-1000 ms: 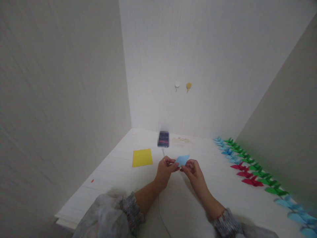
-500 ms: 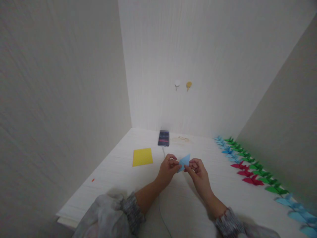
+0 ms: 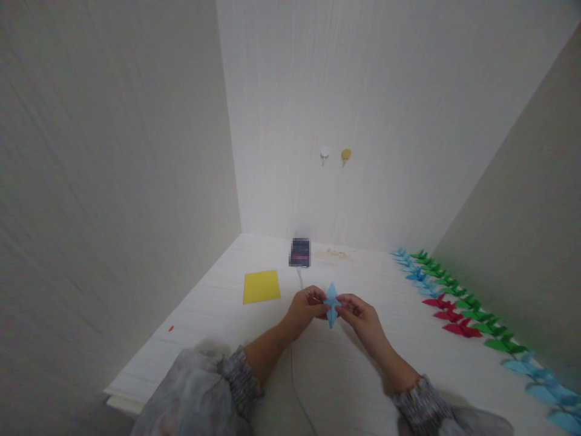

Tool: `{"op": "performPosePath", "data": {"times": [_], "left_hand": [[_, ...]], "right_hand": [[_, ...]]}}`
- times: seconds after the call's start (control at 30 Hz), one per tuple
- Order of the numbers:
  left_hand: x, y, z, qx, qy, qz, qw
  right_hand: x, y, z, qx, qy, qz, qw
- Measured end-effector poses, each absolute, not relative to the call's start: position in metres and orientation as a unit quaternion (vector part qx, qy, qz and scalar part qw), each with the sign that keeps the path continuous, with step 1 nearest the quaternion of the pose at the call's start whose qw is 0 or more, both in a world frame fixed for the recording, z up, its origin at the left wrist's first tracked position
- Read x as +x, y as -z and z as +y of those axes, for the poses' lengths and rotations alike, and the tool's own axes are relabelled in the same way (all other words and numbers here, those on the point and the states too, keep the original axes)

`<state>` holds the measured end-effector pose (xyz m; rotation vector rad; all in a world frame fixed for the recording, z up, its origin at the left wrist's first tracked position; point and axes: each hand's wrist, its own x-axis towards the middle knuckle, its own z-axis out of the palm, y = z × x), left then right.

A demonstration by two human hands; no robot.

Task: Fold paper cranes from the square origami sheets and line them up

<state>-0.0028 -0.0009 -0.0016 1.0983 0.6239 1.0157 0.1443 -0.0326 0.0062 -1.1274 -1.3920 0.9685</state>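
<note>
The folded paper [image 3: 331, 292] is light blue, a slim pointed shape with one sharp tip at the far end and another at the near end, widening at the middle where it is held. It is just above the worktop [image 3: 345, 387], near the middle, between the two hands. The left hand [image 3: 301, 312] grasps its left edge between thumb and fingers, and the right hand [image 3: 363, 316] pinches its right edge the same way.

The fingertips cover both side edges of the paper, so the folds there cannot be made out. The phone [image 3: 299, 253] at the far side has its screen blurred into blocks, and part of its cable [image 3: 295, 380] is hidden behind the left hand. The nearest of the blue paper birds [image 3: 551, 393] on the right are cut off by the picture's edge.

Half a second ago the paper was a broader, slanted kite with a tip towards the far right; now it stands narrow and straight, near to far. The yellow sheet [image 3: 262, 287] on the left has stayed in place.
</note>
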Motion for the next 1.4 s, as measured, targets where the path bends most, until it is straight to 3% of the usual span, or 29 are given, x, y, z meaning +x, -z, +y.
{"op": "performPosePath", "data": {"times": [0.73, 1.1, 1.4], "left_hand": [[-0.007, -0.004, -0.006, 0.497, -0.448, 0.247, 0.701], [-0.007, 0.002, -0.003, 0.509, -0.437, 0.266, 0.693], [-0.007, 0.006, 0.000, 0.517, -0.461, 0.257, 0.674]], "right_hand": [[0.144, -0.008, -0.037, -0.420, -0.533, -0.487, 0.550], [0.149, -0.006, -0.039, -0.464, -0.413, -0.589, 0.517], [0.143, -0.004, -0.036, -0.447, -0.470, -0.541, 0.535]]}}
